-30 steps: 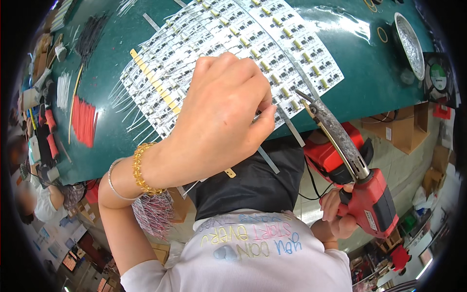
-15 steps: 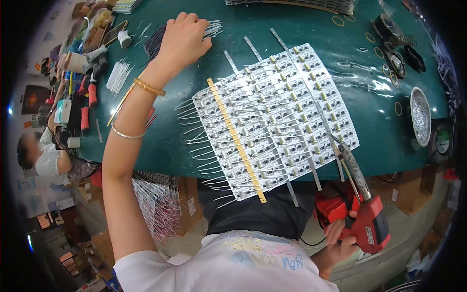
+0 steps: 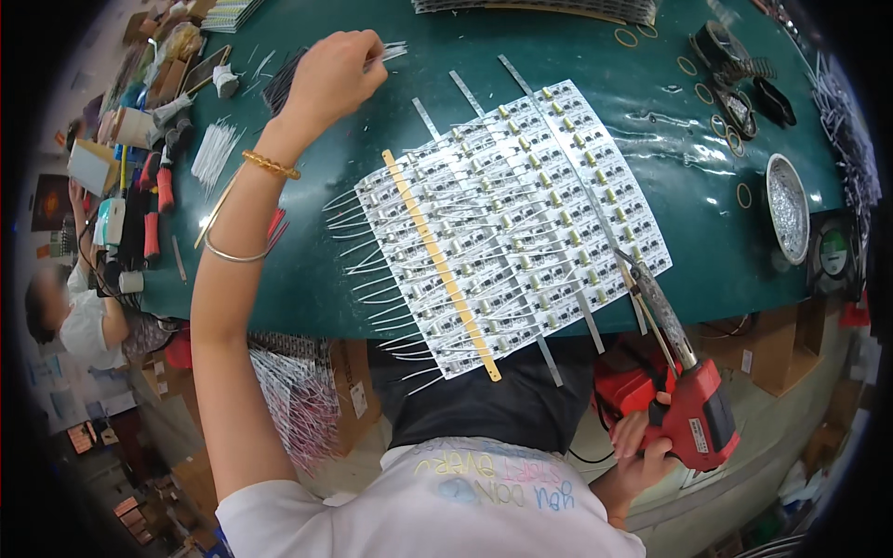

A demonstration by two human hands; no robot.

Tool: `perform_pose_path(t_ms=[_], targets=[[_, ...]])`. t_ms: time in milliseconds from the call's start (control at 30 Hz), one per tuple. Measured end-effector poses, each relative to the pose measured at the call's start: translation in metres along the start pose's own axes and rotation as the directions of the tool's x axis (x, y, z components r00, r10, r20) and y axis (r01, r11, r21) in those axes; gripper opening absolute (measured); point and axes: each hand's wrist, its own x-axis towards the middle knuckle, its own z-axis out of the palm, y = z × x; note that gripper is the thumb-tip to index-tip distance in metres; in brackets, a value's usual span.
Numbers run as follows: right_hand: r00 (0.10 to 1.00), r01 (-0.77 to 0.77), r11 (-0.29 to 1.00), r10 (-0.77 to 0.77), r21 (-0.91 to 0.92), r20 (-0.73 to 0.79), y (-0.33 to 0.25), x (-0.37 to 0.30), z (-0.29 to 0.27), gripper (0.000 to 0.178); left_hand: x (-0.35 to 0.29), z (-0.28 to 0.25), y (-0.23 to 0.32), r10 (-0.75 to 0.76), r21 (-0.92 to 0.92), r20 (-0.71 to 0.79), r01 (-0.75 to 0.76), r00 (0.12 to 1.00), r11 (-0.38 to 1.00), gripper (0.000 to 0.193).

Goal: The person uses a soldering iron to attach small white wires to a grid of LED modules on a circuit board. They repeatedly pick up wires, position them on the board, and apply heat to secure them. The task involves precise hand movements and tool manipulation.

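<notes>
My left hand [image 3: 339, 74] is over a bundle of dark and white wires [image 3: 282, 88] at the far left of the table, its fingers curled together. What they pinch, if anything, is hidden. My right hand [image 3: 642, 451] grips a red soldering gun [image 3: 702, 418] below the table's front edge. The gun's long metal tip points up and left, reaching the lower right of a white circuit board panel [image 3: 521, 223]. White wires stick out from the panel's left side, and several lie across its middle. A yellow strip [image 3: 437, 260] and several grey metal strips [image 3: 591, 321] lie across the panel.
A silver bowl [image 3: 788, 209] and a solder spool [image 3: 721, 42] stand to the right, with rubber bands around. White wire pieces [image 3: 216, 153] and red-handled tools [image 3: 152, 232] lie left. A co-worker [image 3: 88, 298] sits at the left. Wired boards [image 3: 298, 391] hang below the table edge.
My left hand has drawn slightly nearer, and its fingers are curled tighter. The soldering gun stays in my right hand, its tip still at the panel. The whole view has shifted a little.
</notes>
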Motion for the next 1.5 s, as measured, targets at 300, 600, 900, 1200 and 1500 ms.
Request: perform_pose_path(t_ms=[300, 600, 900, 1200, 1500], targets=[[0.998, 0.043, 0.999, -0.042, -0.008, 0.047, 0.006, -0.001, -0.002, 0.062, -0.028, 0.012, -0.004, -0.04, -0.033, 0.023, 0.041, 0.999, 0.999, 0.013], [0.997, 0.068, 0.998, -0.068, 0.015, 0.046, 0.004, -0.004, 0.001, 0.06, -0.041, -0.005, 0.007, -0.142, -0.074, -0.027, 0.14, 0.989, 0.987, 0.011], [0.998, 0.04, 0.999, -0.042, 0.028, 0.043, 0.001, -0.006, -0.001, 0.063, -0.069, -0.045, 0.099, -0.299, -0.75, 0.19, 0.335, 0.935, 0.571, 0.011], [1.0, 0.013, 0.998, -0.013, -0.053, 0.004, -0.008, -0.012, 0.0, 0.067, -0.088, -0.051, 0.163, -0.192, -0.68, 0.009, 0.146, 0.981, 0.718, 0.009], [0.991, -0.12, 0.983, 0.11, -0.142, -0.082, -0.021, -0.021, 0.004, 0.077, -0.121, -0.043, 0.221, 0.016, -0.576, -0.086, -0.063, 0.996, 0.815, 0.01]])
